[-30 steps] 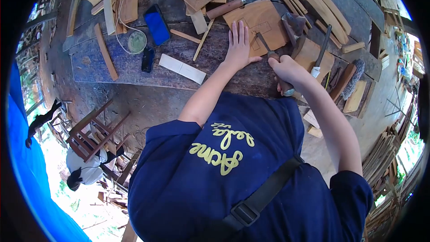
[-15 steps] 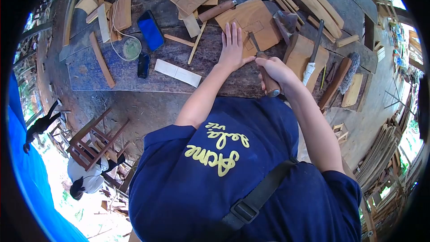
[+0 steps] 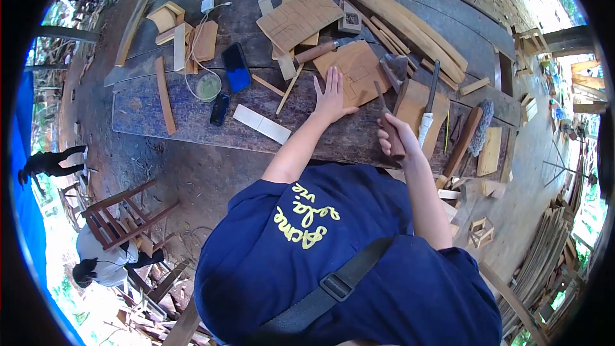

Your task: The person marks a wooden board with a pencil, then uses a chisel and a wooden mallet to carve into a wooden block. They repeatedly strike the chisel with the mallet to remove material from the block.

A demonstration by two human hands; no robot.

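Left hand [image 3: 331, 104]: spread flat, fingertips on square brown wooden board [image 3: 360, 75] | Right hand [image 3: 406, 138]: gripping brown wooden-handled chisel [image 3: 381, 98] | Navy shirt [image 3: 343, 237]: yellow script [image 3: 296, 232] "Acme"

head cam | looks forward and down | wearer's torso [image 3: 365, 224] close below | workbench [image 3: 136, 110] beyond

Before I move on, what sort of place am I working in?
Most likely a woodworking workshop, perhaps open-sided: a chisel-like tool is in the right hand, a board with lines marked on it lies on the worktable, and timber strips are piled off to the right.
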